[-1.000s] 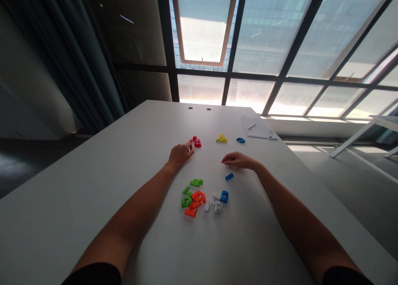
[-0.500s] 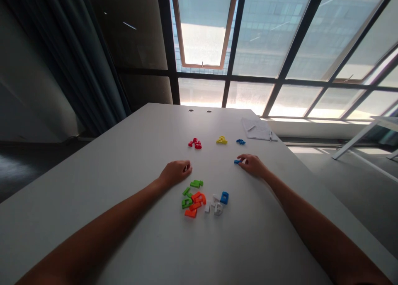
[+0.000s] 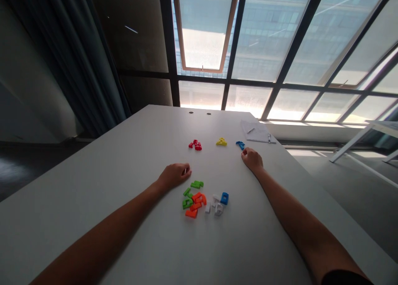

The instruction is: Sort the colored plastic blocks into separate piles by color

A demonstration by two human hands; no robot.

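Observation:
My right hand point(image 3: 252, 159) is at the small group of blue plastic pieces point(image 3: 240, 144), fingers curled. Its fingertips meet the near end of the group, at a blue piece point(image 3: 243, 147) partly hidden by them. Resting on the table, my left hand point(image 3: 174, 175) is loosely closed with nothing visible in it. Just in front of it lie green pieces point(image 3: 197, 184), beside orange pieces point(image 3: 195, 206). White pieces point(image 3: 218, 209) and a blue block with a square recess point(image 3: 224, 198) lie to their right.
Farther back on the white table point(image 3: 149, 243) are red pieces point(image 3: 198, 146) and yellow pieces point(image 3: 221, 142). Paper sheets point(image 3: 259, 131) with pens lie near the right edge. Two round holes are at the far end, before large windows. A white-legged table stands at right.
My right hand has moved forward with the blue piece to the blue group, which now reaches nearer to me. My left hand has stayed in place.

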